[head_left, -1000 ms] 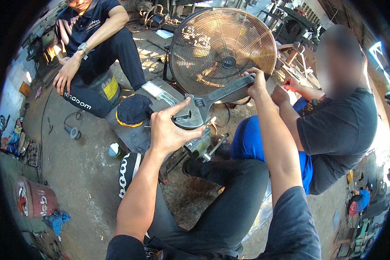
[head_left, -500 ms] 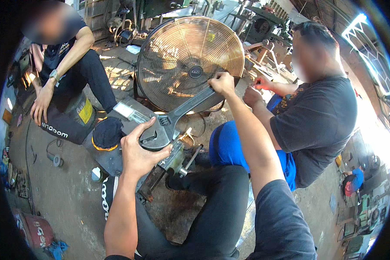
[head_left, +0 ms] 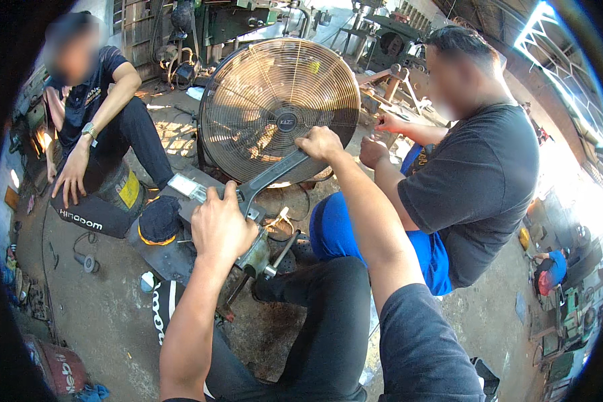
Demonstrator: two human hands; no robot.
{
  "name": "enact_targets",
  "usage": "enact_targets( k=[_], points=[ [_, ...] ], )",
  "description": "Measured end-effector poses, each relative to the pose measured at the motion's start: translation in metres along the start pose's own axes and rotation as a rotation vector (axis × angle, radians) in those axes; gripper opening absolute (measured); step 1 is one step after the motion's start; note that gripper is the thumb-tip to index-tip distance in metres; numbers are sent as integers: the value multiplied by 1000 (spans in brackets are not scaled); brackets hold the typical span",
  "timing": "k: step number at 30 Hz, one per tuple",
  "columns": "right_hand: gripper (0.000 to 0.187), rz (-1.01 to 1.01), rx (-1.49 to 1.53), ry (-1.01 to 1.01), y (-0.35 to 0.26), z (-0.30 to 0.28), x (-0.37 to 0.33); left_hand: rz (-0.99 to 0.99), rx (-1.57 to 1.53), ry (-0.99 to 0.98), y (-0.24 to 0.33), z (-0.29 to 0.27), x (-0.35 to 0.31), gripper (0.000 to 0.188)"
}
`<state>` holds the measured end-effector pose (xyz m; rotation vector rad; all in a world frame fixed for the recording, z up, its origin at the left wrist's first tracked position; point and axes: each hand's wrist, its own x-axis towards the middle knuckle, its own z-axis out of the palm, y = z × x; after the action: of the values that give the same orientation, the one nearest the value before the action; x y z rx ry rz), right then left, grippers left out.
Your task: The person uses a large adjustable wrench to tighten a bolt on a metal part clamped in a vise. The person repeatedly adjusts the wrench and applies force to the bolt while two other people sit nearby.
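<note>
A large grey adjustable wrench (head_left: 273, 175) slants across the space before me, with its jaw end low on the left. My right hand (head_left: 320, 143) is closed around the far end of its handle. Over the wrench head lies my left hand (head_left: 222, 222), fingers curled on it, hiding most of the jaws. Just under the head is a bench vise (head_left: 258, 256) with a bar handle; whether wrench and vise touch, I cannot tell. Left of my left hand, a black cap with a yellow edge (head_left: 159, 221) rests on a dark surface beside a clear-lidded case (head_left: 186, 187).
A big round floor fan (head_left: 248, 94) stands behind the wrench. One person (head_left: 476, 174) sits close on my right, hands raised; another (head_left: 107, 100) sits at the far left. A red drum (head_left: 57, 368) and an angle grinder (head_left: 86, 261) are at the left.
My left hand has turned from holding the wrench head at its sides, jaws showing, to covering it from above. The wrench has turned over and sits slightly lower in view.
</note>
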<state>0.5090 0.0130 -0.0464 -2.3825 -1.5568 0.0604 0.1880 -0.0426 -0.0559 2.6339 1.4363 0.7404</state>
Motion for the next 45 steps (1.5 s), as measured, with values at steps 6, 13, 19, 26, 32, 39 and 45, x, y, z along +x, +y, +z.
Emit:
enact_targets(
  k=[6, 13, 19, 26, 32, 39, 45],
  points=[
    [46, 78, -46, 53, 7, 0, -19, 23, -75, -63, -2, -7, -2, 71],
    [45, 41, -5, 64, 6, -4, -31, 21, -67, -104, -3, -9, -3, 74],
    [47, 152, -46, 103, 18, -11, -73, 142, -118, -149, -11, -14, -4, 75],
    [42, 226, -24, 213, 31, -9, -133, 292, -144, -165, -21, -20, -8, 75],
    [46, 264, -75, 297, 24, -15, -178, 377, -177, -163, -29, -19, -8, 74],
    [43, 356, -149, 400, 14, -12, -252, 551, -200, -277, -41, -24, -5, 76],
    [42, 298, -129, 453, 19, -7, -244, 500, -262, -288, -38, -25, -6, 75]
  ],
)
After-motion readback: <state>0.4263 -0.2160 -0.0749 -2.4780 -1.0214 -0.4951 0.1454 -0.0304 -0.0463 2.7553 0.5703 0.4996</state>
